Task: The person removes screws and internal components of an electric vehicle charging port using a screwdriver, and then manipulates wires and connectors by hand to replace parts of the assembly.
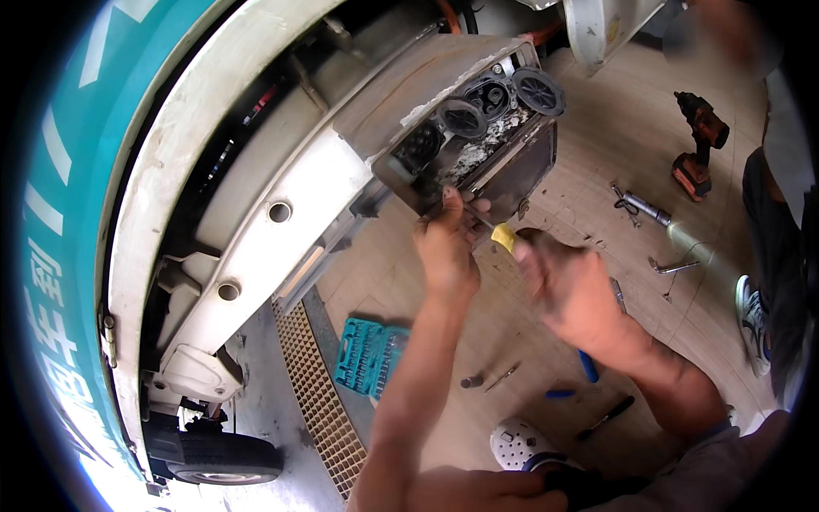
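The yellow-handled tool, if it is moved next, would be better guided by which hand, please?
Probably the right hand: it closes around the rear of the yellow handle. The left hand is ahead of that, at the weathered box, so seems better placed for steadying.

The person's left hand (446, 247) and right hand (563, 286) are bare, and so are the forearms (415, 380). The person wears a white clog (514, 442) with little round holes, and some grey cloth (695, 469) shows too.

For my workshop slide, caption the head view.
Right hand gripping a yellow-handled tool and left hand close together at a grimy, boxy metal housing with round black caps.
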`<state>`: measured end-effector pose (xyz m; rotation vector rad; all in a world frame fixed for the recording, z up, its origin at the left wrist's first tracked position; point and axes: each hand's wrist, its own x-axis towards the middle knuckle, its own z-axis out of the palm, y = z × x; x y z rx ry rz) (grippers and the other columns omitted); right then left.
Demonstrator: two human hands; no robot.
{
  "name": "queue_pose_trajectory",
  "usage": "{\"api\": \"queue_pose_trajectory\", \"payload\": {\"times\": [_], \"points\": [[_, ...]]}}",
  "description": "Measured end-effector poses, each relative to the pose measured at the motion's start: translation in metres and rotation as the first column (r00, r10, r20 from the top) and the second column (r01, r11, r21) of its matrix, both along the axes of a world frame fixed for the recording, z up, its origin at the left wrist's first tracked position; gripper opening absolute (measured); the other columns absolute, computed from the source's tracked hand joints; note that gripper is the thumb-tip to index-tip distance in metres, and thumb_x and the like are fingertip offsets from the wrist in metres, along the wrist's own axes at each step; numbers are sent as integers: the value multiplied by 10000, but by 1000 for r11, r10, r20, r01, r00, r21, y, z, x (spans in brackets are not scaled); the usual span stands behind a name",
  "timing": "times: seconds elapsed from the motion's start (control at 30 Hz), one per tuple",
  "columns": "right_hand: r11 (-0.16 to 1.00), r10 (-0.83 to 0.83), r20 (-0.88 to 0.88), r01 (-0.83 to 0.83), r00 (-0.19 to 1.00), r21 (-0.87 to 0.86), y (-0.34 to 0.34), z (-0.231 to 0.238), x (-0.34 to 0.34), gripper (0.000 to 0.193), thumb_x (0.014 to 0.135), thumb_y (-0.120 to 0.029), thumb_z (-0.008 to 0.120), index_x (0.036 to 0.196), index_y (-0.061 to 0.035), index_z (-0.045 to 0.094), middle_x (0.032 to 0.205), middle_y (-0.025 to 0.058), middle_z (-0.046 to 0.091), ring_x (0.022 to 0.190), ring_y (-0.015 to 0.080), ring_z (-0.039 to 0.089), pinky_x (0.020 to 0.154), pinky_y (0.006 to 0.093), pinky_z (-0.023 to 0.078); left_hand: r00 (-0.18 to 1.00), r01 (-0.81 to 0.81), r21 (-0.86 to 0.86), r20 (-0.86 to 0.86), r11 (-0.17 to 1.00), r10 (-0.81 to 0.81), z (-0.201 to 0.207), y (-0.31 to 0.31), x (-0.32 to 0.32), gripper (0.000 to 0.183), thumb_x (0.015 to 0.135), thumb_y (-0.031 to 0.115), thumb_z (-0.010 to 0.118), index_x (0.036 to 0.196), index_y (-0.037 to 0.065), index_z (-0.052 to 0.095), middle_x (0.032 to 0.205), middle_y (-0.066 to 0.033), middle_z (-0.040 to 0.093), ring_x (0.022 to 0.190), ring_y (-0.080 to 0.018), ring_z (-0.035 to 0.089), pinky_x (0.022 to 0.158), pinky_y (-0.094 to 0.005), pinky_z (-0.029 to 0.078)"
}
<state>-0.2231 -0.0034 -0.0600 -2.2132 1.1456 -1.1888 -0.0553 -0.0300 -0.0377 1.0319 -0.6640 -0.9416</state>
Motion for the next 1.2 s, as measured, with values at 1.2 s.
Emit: {"api": "queue_pose_trajectory", "payload": {"times": [1.2], "points": [[788, 150, 269, -279, 952, 549, -4, 29, -11, 270, 1000, -257, 499, 1017, -8, 603, 608, 16, 472, 497, 163, 498, 457, 335, 462, 989, -41, 47, 142, 998, 34, -6, -2, 1, 292, 1014, 310, 520, 1017, 30, 604, 854, -42, 608, 718, -140, 507, 679, -287, 397]]}}
